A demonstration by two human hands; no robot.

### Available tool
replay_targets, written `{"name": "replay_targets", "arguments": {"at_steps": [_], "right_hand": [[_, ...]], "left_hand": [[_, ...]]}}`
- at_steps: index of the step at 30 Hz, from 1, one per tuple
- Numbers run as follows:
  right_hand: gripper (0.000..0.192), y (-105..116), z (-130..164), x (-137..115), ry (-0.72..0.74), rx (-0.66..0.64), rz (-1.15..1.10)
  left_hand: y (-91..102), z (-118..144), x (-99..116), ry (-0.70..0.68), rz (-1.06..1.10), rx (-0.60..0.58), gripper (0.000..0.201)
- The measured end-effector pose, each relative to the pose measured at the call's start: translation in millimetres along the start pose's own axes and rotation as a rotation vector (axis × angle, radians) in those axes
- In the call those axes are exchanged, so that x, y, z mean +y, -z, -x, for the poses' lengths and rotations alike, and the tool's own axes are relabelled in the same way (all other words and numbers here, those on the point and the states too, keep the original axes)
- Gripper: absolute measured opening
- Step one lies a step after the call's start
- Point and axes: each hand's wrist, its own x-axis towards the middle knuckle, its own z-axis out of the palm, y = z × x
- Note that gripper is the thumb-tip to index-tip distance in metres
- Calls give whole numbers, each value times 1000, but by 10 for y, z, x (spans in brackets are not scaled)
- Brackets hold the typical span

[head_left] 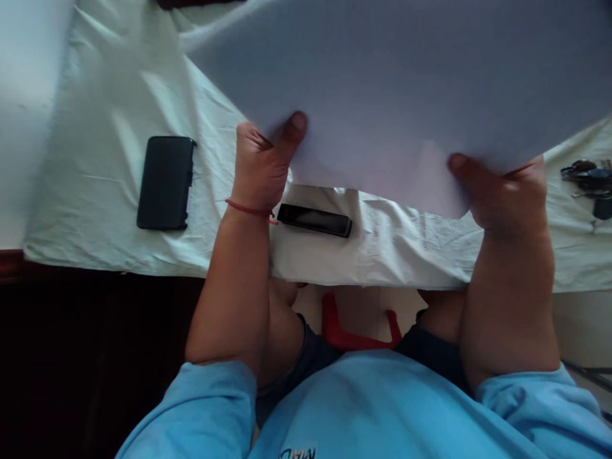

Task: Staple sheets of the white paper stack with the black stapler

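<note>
Both grips pinch a large pale-grey paper sheet (406,83): left hand (262,167) at seven o'clock, right hand (507,191) at five, above the white-clothed table (105,159).

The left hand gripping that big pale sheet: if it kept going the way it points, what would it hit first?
The left hand points up-frame, away from the person, under the sheet it grips. Beyond lies only the cloth-covered table; the sheet hides anything further, so probably just cloth.

Sheet (406,95) held over table (95,191), left hand (262,169) & right hand (507,194) at near edge. Phone (165,182) left of left hand, small device (314,220) betw. hands, keys (590,182) far right.
</note>
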Motion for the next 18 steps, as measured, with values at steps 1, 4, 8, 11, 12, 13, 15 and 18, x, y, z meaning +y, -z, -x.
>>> {"name": "replay_targets", "arguments": {"at_steps": [1,4,8,11,12,13,15,18], "right_hand": [[46,4,-3,-2,18,1,-44],[41,5,6,-49,-22,20,-151],[44,-1,38,-142,-190,53,-135],[46,25,53,-164,-245,15,-66],[46,41,56,-162,-249,10,-54],[45,59,58,-160,-257,11,-52],[43,97,62,-159,-288,22,-61],[40,145,80,-164,-337,17,-61]], "left_hand": [[-9,-11,0,4,17,-28,88],[-18,-33,-18,41,49,-128,83],[-30,8,39,143,-16,-238,85],[-31,73,158,237,-87,-262,72],[-20,93,191,261,-102,-260,66],[-3,110,214,277,-119,-253,62],[51,147,244,281,-175,-227,57],[140,237,332,229,-321,-143,58]]}}
